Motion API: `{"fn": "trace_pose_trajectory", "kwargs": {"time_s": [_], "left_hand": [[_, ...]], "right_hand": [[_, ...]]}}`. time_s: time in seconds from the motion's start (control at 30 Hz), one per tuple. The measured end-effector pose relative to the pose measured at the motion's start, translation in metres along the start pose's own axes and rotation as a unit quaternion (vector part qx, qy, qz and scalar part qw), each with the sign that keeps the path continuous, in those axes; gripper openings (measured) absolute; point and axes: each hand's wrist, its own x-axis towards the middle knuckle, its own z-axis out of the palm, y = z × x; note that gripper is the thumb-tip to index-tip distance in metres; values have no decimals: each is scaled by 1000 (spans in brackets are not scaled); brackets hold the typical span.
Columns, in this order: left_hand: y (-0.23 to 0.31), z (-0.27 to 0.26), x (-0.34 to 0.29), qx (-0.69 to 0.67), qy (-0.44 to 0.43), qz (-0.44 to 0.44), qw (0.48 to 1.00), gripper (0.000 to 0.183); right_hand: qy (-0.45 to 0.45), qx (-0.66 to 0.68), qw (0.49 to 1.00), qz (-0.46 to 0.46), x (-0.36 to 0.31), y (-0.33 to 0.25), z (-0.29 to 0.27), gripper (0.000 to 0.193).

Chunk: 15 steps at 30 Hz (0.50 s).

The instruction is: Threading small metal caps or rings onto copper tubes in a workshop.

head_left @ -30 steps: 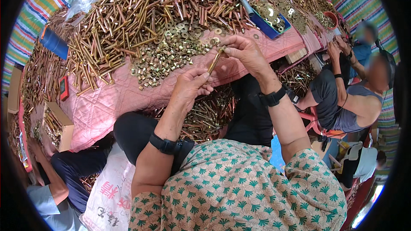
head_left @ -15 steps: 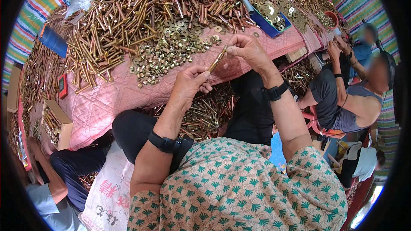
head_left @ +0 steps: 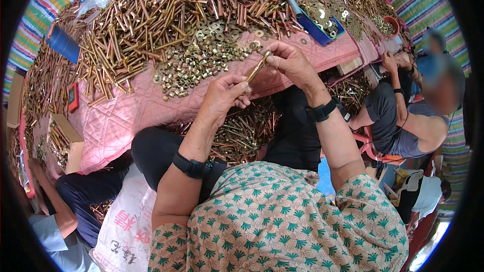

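Over the front edge of a pink quilted cloth (head_left: 111,131), my two hands share one slim, brass-coloured anchor bolt (head_left: 258,67), tilted with its far end to the right. My left hand (head_left: 226,94) pinches the lower end between thumb and fingers. At the upper end, the thumb and fingertips of my right hand (head_left: 292,65) are closed and partly cover it. Just beyond lies a heap of small brass-coloured nuts (head_left: 184,68), with flat washers (head_left: 214,29) behind it. Long bolts (head_left: 108,58) are piled to the left, and metal sleeves (head_left: 244,12) lie farther back.
A blue tray (head_left: 316,32) holds washers at the right. Toward the left are a blue container (head_left: 63,45), a red-framed device (head_left: 73,97) and a cardboard box (head_left: 75,156) of bolts. More metal pieces (head_left: 247,131) lie below the cloth. Co-workers sit on both sides.
My right hand has shifted very slightly left around the bolt's upper end. Both hands keep their grip, and the bolt stays at nearly the same tilt.
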Motion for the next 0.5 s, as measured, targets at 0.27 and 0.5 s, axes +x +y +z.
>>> {"fn": "trace_pose_trajectory", "kwargs": {"time_s": [0.27,0.5], "left_hand": [[-1,0,-1,6,-10,6,1000,17],[-3,1,-1,19,-11,4,1000,17]], "right_hand": [[12,-31,999,11,-2,-7,3,16],[27,-80,996,-8,1,-5,5,15]]}}
